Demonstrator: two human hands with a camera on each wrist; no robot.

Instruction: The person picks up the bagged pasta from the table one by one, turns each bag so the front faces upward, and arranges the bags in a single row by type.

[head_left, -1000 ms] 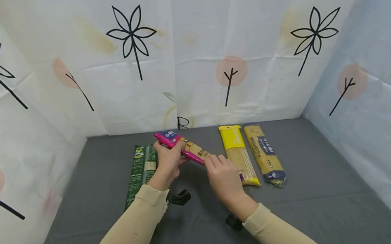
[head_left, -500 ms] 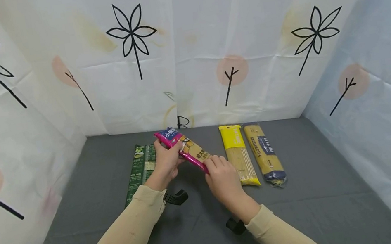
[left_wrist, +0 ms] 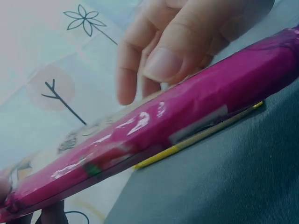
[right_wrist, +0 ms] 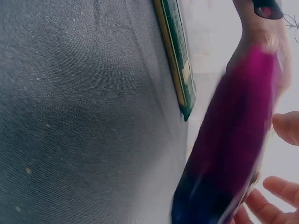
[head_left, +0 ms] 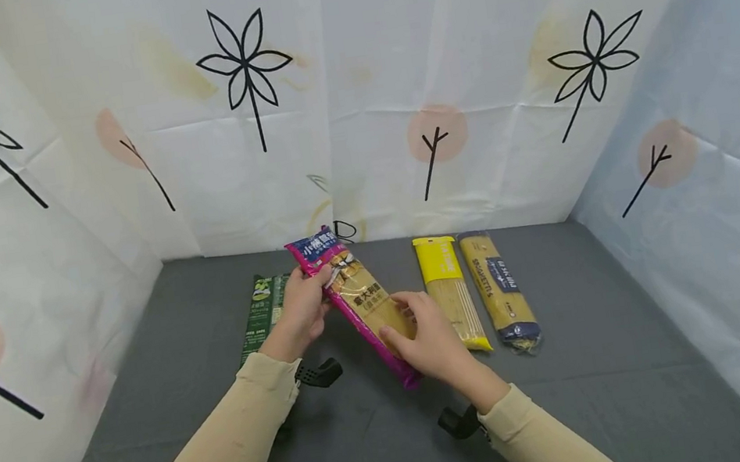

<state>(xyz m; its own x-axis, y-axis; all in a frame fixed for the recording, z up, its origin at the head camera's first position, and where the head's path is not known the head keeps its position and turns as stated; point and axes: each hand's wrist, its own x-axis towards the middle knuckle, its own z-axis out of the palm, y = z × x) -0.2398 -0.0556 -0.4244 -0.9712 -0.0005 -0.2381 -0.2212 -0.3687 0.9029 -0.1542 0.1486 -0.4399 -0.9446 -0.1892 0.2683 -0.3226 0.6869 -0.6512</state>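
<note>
A pink-edged pasta packet (head_left: 365, 295) with a blue end is held slanted above the table. My left hand (head_left: 301, 310) grips it near its far left end, thumb on the printed face and fingers underneath. Over the lower part of that face lies my right hand (head_left: 431, 337), thumb and fingers spread and not curled round the packet; whether they touch it is hard to tell. The left wrist view shows the right hand (left_wrist: 182, 42) above the packet's pink side (left_wrist: 140, 135). In the right wrist view the packet (right_wrist: 229, 135) is blurred.
A green packet (head_left: 258, 322) lies at the left, partly hidden by the left hand. A yellow spaghetti packet (head_left: 452, 290) and a blue-ended spaghetti packet (head_left: 500, 288) lie side by side at the right. Patterned cloth walls (head_left: 364, 90) surround the grey table (head_left: 606, 348).
The packet has turned so its printed face shows more fully and its near end is uncovered. My right hand has loosened from that end and spread its fingers. The left hand has moved slightly left.
</note>
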